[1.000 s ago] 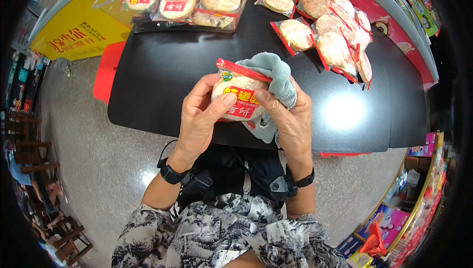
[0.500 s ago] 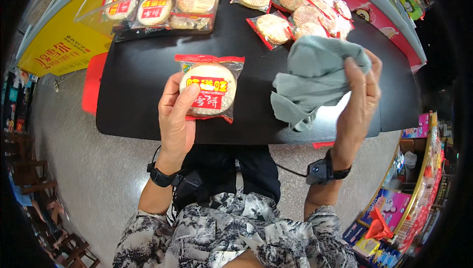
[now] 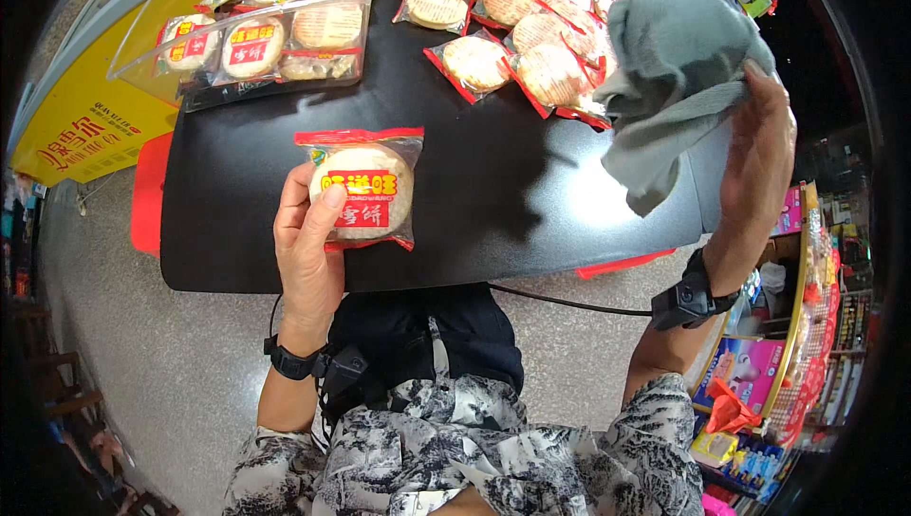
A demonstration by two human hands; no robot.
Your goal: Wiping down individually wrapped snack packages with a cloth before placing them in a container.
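Note:
Between thumb and fingers, my left hand (image 3: 309, 241) pinches a packaged rice cracker (image 3: 381, 167), a round white cracker in a clear wrapper with red ends. It is held over the near left part of the black table (image 3: 455, 222). Raised at the right side, my right hand (image 3: 764, 127) grips a grey-green cloth (image 3: 678, 80) that hangs down in folds. Behind the cloth lies a heap of wrapped rice crackers (image 3: 546, 70), partly hidden by it.
A clear plastic bin (image 3: 346, 70) with several wrapped crackers stands at the far left of the table. Yellow and red printed panels (image 3: 85, 127) border the far side. Store shelves with goods (image 3: 759, 374) stand at the right, and a red stool-like edge (image 3: 152, 193) shows at the left.
My right hand has lifted the cloth up and to the right, away from the table's middle. My left hand still holds the wrapped cracker. The whole view has shifted a little.

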